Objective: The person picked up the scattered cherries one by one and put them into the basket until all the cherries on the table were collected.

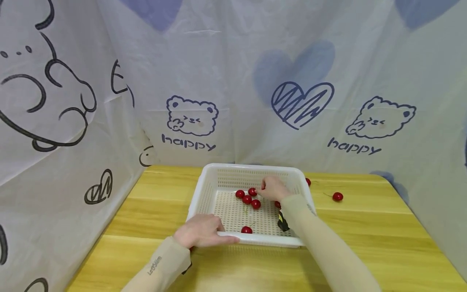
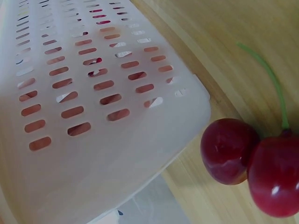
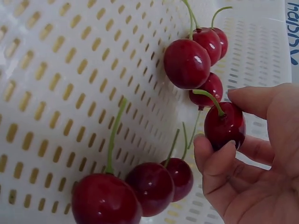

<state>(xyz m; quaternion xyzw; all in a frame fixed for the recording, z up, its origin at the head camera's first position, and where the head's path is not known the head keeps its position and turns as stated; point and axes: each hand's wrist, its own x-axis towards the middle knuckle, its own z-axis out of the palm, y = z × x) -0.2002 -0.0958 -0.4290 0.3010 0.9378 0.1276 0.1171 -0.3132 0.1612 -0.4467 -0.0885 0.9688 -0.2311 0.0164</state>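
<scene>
Two hands on the job, and we're looking down at a white slotted basket point(image 1: 270, 240) on the wooden tabletop point(image 1: 153, 211)! Inside it, our right hand point(image 1: 274, 188) has a red cherry point(image 3: 225, 123) pinched between thumb and fingertips, green stem arching out; whether it is lifted or resting, we can't tell. Just past it we spot a bunch of four cherries point(image 3: 187, 64), and lower in the right wrist view, three more cherries point(image 3: 149, 189) sit close together, stems showing. Over to our left hand point(image 1: 200, 231): it grips the basket at the near-left corner, fingers over the inside. Outside, we've got a pair of cherries point(image 2: 230, 151) right beside the basket, and off to the right, a loose cherry point(image 1: 337, 196) with its stem. Behind everything hangs a pale printed cloth point(image 1: 237, 61).
</scene>
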